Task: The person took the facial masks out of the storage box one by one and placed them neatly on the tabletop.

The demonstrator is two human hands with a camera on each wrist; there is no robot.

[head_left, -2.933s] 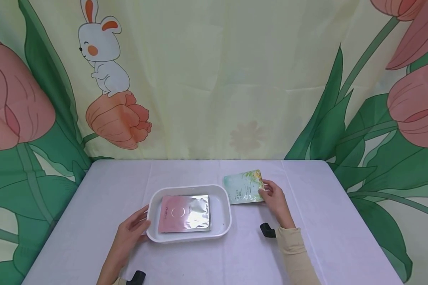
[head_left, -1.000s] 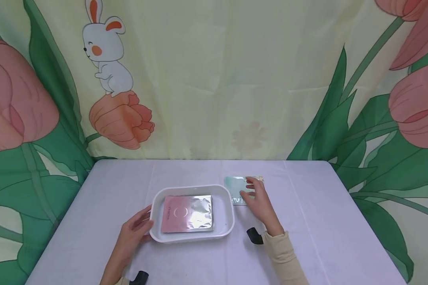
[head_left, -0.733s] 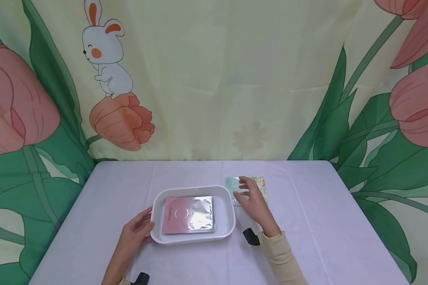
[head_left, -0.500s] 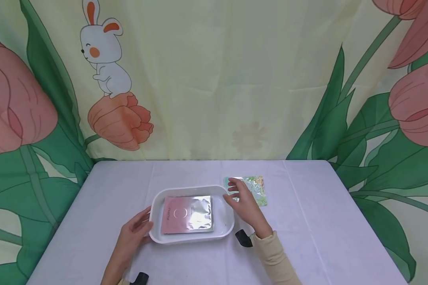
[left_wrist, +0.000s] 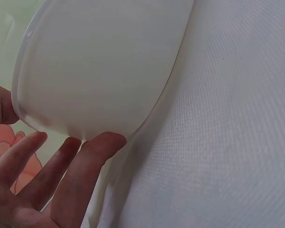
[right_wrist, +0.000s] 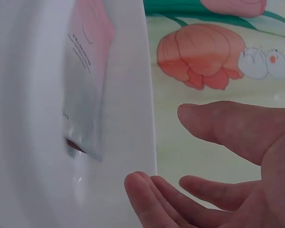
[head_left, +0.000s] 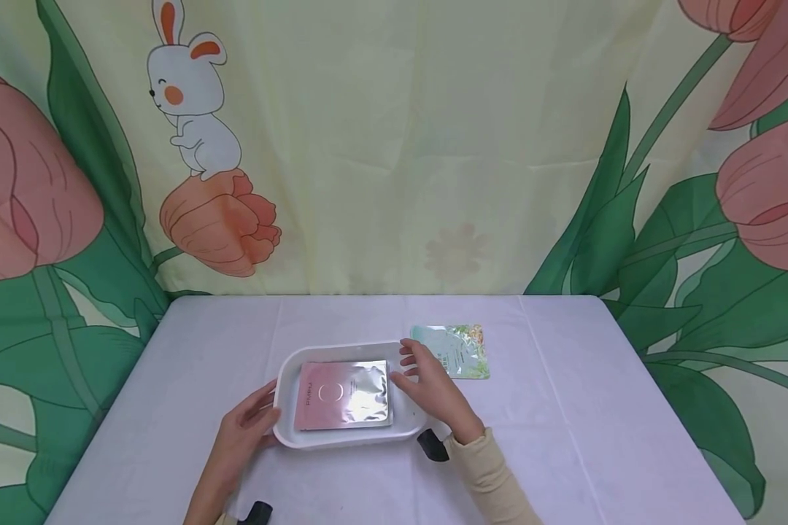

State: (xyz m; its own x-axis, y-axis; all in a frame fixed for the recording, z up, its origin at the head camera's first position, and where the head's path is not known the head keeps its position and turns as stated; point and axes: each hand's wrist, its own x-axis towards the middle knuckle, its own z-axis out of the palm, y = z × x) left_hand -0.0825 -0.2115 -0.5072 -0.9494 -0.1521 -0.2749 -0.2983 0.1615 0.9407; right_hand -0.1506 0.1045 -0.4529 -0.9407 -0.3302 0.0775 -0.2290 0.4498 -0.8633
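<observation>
A white tray (head_left: 287, 399) stands on the table. In it lies a pink and silver foil sheet mask packet (head_left: 341, 394), with more packet edges showing beneath its right side. My left hand (head_left: 241, 430) rests at the tray's left end; the left wrist view shows the fingertips (left_wrist: 115, 138) against its outer wall. Over the tray's right end hovers my right hand (head_left: 433, 386), fingers spread and holding nothing, thumb close to the packet's right edge. A green floral sheet mask packet (head_left: 462, 354) lies flat on the table behind the right hand, partly covered by it.
A white cloth covers the table (head_left: 565, 437). Behind it hangs a curtain (head_left: 368, 146) printed with tulips and a rabbit. A black wrist mount (head_left: 433, 446) sits below the right hand, another wrist mount (head_left: 257, 513) near the left wrist.
My right hand has let go of the green packet, which now lies flat on the table, and has moved left and nearer, over the tray. The left hand has stayed at the tray.
</observation>
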